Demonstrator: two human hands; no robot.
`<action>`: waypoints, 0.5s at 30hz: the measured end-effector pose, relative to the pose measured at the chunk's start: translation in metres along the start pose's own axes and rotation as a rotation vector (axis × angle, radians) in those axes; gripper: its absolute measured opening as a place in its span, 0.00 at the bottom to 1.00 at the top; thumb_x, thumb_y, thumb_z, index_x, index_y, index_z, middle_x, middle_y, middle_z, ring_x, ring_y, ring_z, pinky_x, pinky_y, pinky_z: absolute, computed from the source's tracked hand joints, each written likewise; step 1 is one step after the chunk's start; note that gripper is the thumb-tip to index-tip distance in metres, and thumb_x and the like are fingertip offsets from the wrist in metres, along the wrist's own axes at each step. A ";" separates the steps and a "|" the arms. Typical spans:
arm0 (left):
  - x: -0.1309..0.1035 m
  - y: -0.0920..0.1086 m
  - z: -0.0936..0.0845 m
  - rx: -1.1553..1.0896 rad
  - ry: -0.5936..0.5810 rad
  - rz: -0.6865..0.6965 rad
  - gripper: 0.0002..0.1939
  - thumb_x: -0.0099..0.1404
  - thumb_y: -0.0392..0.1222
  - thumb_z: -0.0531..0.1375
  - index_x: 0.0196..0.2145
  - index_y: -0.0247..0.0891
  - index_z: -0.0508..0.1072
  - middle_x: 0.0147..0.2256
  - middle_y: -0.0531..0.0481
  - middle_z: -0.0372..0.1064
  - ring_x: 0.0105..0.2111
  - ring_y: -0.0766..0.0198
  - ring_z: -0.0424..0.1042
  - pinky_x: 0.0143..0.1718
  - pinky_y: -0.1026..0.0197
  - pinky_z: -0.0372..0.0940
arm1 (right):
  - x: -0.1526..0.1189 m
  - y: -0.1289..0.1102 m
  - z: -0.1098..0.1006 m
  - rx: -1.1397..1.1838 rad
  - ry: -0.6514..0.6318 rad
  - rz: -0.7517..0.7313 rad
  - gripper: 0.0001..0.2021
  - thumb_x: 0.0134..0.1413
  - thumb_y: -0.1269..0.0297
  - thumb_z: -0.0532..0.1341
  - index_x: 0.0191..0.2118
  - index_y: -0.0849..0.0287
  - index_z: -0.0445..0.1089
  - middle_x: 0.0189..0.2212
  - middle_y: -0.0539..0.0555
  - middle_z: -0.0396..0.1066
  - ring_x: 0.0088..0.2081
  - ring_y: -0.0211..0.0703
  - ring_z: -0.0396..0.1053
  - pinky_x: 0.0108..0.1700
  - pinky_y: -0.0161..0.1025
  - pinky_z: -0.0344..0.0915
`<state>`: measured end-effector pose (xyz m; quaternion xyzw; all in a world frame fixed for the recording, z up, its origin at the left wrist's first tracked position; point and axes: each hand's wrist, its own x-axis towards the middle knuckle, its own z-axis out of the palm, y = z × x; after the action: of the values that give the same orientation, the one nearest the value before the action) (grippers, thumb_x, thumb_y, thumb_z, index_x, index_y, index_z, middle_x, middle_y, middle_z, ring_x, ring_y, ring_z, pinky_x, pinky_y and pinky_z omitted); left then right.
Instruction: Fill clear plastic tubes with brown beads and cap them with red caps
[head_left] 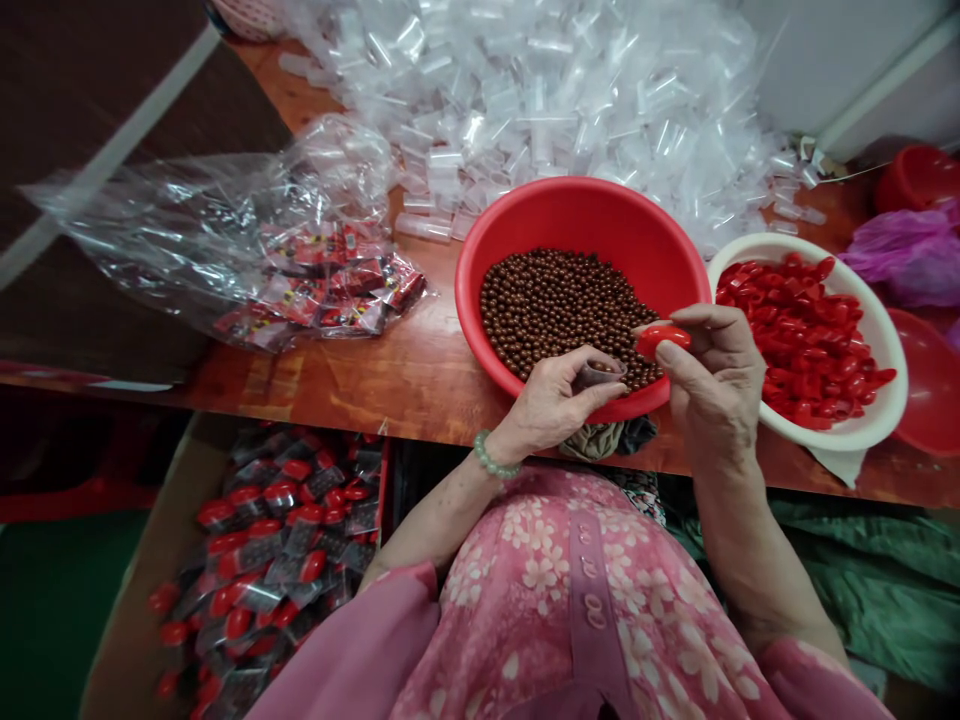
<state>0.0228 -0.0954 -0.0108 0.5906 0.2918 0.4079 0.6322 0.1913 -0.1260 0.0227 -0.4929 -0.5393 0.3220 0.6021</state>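
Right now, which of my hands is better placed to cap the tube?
Likely your right hand: it pinches a red cap, close to the tube that your left hand holds.

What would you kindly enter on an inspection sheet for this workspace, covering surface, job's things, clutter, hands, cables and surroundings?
Surface: glossy reddish-brown wooden table.
Job's things: round red plastic basin holding small brown balls; round white basin holding glossy red plastic caps; heap of clear plastic tubes behind.
Clutter: clear plastic bag with red packets; purple plastic bag.
Hands: left hand holds a small see-through tube, brown contents showing; right hand holds a red oval cap.
Cables: one thin pale strand, kind unclear.
Surroundings: brown box of red-capped clear pieces below table level.
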 end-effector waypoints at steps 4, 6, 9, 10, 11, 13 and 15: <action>0.000 -0.001 -0.001 -0.089 -0.033 -0.052 0.12 0.64 0.45 0.65 0.41 0.34 0.75 0.36 0.50 0.78 0.35 0.66 0.75 0.42 0.63 0.70 | -0.005 0.000 0.015 -0.052 -0.055 0.033 0.12 0.59 0.60 0.70 0.49 0.49 0.78 0.42 0.49 0.81 0.42 0.40 0.80 0.47 0.40 0.78; 0.000 -0.002 -0.002 -0.078 -0.039 -0.064 0.12 0.65 0.46 0.65 0.39 0.34 0.74 0.35 0.50 0.76 0.33 0.67 0.73 0.38 0.64 0.68 | -0.009 0.001 0.019 -0.126 -0.057 0.011 0.10 0.58 0.62 0.70 0.46 0.50 0.79 0.42 0.50 0.82 0.43 0.41 0.80 0.49 0.41 0.78; 0.000 -0.003 -0.003 -0.013 -0.043 -0.049 0.11 0.67 0.45 0.63 0.40 0.34 0.73 0.32 0.52 0.72 0.31 0.69 0.69 0.34 0.65 0.64 | -0.012 0.005 0.019 -0.193 -0.037 -0.046 0.10 0.58 0.62 0.70 0.46 0.50 0.80 0.42 0.50 0.82 0.43 0.42 0.80 0.50 0.43 0.78; 0.001 -0.004 -0.003 0.000 -0.050 -0.035 0.11 0.67 0.45 0.63 0.41 0.34 0.73 0.32 0.52 0.72 0.31 0.69 0.68 0.34 0.65 0.64 | -0.012 0.007 0.019 -0.206 -0.031 -0.063 0.10 0.58 0.62 0.70 0.46 0.50 0.80 0.42 0.50 0.82 0.43 0.43 0.80 0.50 0.43 0.78; 0.001 -0.004 -0.004 0.010 -0.061 -0.020 0.11 0.67 0.44 0.63 0.42 0.34 0.73 0.32 0.53 0.71 0.30 0.69 0.67 0.34 0.65 0.64 | -0.013 0.009 0.019 -0.214 -0.028 -0.078 0.11 0.58 0.61 0.70 0.46 0.50 0.81 0.42 0.50 0.83 0.43 0.43 0.81 0.50 0.44 0.78; 0.003 -0.003 -0.004 0.030 -0.081 -0.004 0.11 0.67 0.45 0.62 0.42 0.34 0.73 0.31 0.54 0.69 0.30 0.69 0.65 0.33 0.65 0.63 | -0.013 0.014 0.019 -0.204 -0.024 -0.093 0.11 0.57 0.60 0.71 0.46 0.50 0.81 0.41 0.50 0.83 0.43 0.43 0.81 0.50 0.44 0.78; 0.006 -0.003 -0.005 0.033 -0.094 -0.003 0.11 0.67 0.46 0.62 0.41 0.35 0.73 0.30 0.54 0.68 0.30 0.68 0.65 0.34 0.65 0.63 | -0.013 0.019 0.021 -0.169 0.002 -0.076 0.12 0.56 0.60 0.71 0.47 0.49 0.81 0.41 0.50 0.83 0.43 0.42 0.81 0.50 0.43 0.78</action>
<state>0.0219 -0.0880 -0.0137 0.6192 0.2692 0.3739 0.6359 0.1707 -0.1271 -0.0012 -0.5215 -0.5822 0.2518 0.5706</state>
